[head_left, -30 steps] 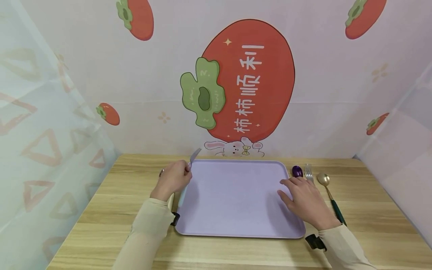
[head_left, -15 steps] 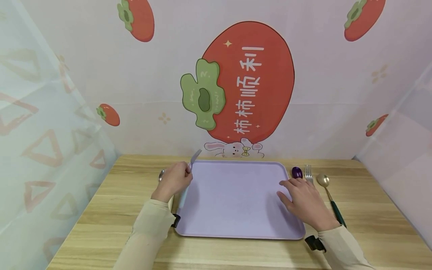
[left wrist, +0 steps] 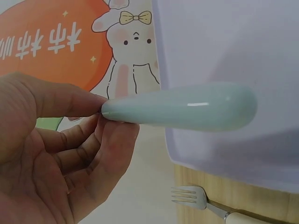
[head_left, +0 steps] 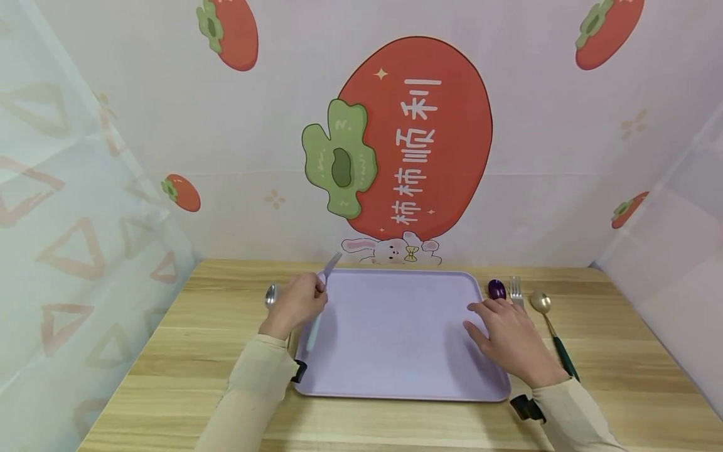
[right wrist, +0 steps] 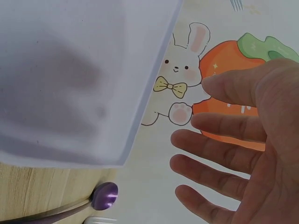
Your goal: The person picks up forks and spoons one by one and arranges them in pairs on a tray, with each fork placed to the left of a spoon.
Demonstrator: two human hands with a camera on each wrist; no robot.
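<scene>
Wood-grain tabletop (head_left: 169, 370), closed in by pale printed cloth: triangles on the panel (head_left: 73, 257) far to the left grip's left; a large red persimmon and a rabbit (head_left: 395, 250) on the wall straight beyond both grips.

Left to right:

Silver spoon (head_left: 271, 295), bowl just left of the left grip, rest of it hidden behind hand and wrist. Cream-handled fork (left wrist: 189, 197) seen in the left wrist view, lying below that grip, just outside the tray's left edge, tines toward the wall; the hand blocks most of it from the head view.

Left grip (head_left: 295, 307): thumb and fingers pinched on a fork with a pale blue-green handle (head_left: 314, 333). Tines point up and away beyond the fingers, handle end slants back toward the person, over the tray's left side. Contact with tray: cannot tell.

Lilac tray (head_left: 395, 333), low-rimmed, fills the space between the grips; shadows of both hands fall across its floor.

Right grip (head_left: 511, 338): fingers apart, reaching over the tray's right rim. Just beyond its fingers, purple spoon (head_left: 497, 289), then silver fork (head_left: 516, 290), lower parts covered by the hand. Outermost, right of the grip, gold spoon with green handle (head_left: 556, 339), running back beside the wrist.
</scene>
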